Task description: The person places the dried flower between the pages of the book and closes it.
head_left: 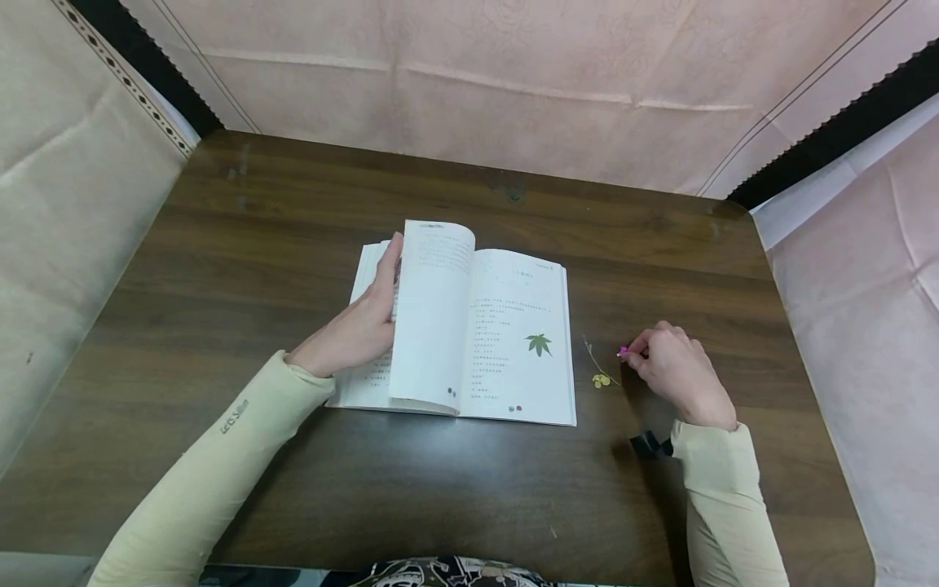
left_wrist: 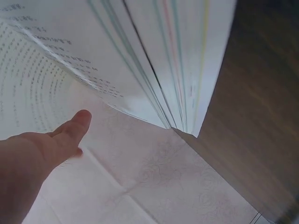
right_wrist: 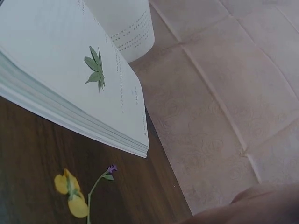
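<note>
An open book (head_left: 519,399) lies on the table, with a green leaf (head_left: 539,344) on its right page. My left hand (head_left: 352,330) is at the left side of the book, its fingers straight and partly hidden behind a raised, curved page (head_left: 433,318). In the left wrist view, the extended fingers (left_wrist: 74,128) show beside the pages. Right of the book, my right hand (head_left: 675,367) pinches a small magenta flower (head_left: 623,351) between thumb and finger. Near it on the table are a yellow flower (right_wrist: 77,205) and a thin green stem with a purple bloom (right_wrist: 111,169).
The dark wood table (head_left: 242,326) has pale pink cloth (head_left: 513,106) hanging behind it and at both sides. A black strap end (head_left: 649,446) sticks out by the right cuff. Patterned black-and-white fabric (head_left: 455,571) shows at the near edge.
</note>
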The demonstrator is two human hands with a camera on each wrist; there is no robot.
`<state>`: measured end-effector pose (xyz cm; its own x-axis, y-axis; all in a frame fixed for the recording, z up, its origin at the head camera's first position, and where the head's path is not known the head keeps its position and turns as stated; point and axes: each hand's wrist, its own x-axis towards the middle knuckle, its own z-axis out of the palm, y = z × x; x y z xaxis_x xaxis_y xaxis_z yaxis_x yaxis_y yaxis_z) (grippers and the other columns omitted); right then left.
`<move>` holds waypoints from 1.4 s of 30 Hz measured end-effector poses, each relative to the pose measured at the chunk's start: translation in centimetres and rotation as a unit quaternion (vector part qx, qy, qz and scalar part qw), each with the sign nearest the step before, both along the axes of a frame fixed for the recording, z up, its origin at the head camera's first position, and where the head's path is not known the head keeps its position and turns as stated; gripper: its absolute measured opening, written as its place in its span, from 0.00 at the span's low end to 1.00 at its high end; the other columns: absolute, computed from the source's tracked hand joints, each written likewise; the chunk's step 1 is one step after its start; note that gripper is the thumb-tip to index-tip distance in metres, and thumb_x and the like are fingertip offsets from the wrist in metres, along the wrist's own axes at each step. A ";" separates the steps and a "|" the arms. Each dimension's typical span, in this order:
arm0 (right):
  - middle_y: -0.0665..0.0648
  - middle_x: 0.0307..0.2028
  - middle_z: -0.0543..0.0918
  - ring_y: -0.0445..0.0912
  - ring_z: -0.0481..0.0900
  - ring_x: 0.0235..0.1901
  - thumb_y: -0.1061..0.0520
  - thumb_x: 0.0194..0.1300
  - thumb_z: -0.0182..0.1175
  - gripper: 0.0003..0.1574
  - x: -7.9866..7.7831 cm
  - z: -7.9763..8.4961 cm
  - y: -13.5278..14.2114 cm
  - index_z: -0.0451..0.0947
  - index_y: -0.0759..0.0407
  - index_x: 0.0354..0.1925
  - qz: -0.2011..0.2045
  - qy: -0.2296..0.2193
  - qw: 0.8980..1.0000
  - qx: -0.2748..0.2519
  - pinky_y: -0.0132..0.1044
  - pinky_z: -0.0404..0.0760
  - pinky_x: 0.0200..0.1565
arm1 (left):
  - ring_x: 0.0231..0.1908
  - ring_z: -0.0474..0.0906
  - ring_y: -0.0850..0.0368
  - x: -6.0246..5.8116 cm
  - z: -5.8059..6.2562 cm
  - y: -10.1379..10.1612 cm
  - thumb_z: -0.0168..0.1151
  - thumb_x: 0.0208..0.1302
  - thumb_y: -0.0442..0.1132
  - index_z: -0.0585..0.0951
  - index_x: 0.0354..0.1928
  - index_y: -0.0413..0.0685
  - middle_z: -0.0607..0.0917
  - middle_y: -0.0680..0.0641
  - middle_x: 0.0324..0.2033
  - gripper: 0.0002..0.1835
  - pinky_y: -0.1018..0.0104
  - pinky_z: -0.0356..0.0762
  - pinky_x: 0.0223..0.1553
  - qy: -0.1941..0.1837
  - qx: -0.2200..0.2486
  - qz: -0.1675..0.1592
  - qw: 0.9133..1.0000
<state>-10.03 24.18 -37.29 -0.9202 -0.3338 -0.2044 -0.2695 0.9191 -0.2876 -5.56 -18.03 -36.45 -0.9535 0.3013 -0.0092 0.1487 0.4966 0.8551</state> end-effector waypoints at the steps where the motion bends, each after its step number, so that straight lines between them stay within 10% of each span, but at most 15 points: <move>1: 0.61 0.39 0.81 0.58 0.75 0.40 0.61 0.64 0.61 0.08 0.0 0.0 0.0 0.87 0.58 0.34 -0.001 -0.001 1.000 0.000 0.55 0.71 0.40 | 0.73 0.32 0.66 0.0 0.0 0.0 0.56 0.69 0.37 0.20 0.71 0.71 0.26 0.61 0.74 0.55 0.54 0.40 0.72 0.000 0.002 0.002 1.000; 15: 0.62 0.38 0.80 0.56 0.74 0.37 0.61 0.64 0.61 0.07 0.0 -0.1 -0.2 0.86 0.59 0.33 0.000 -0.002 1.000 0.002 0.51 0.71 0.37 | 0.73 0.40 0.66 0.2 0.2 0.5 0.52 0.62 0.70 0.41 0.77 0.63 0.46 0.61 0.75 0.50 0.55 0.45 0.72 -0.024 -0.069 -0.013 0.997; 42: 0.62 0.36 0.80 0.55 0.75 0.36 0.62 0.62 0.62 0.06 0.0 -0.1 -0.1 0.86 0.62 0.31 0.006 0.012 1.000 -0.006 0.52 0.73 0.37 | 0.74 0.43 0.53 0.3 -0.2 0.1 0.56 0.67 0.60 0.49 0.77 0.51 0.50 0.50 0.76 0.44 0.51 0.47 0.71 -0.034 -0.136 -0.026 0.990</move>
<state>-10.02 24.11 -37.40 -0.9206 -0.3476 -0.1782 -0.2882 0.9123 -0.2908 -5.24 -17.94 -36.64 -0.9311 0.3282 -0.1594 0.1277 0.7024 0.7002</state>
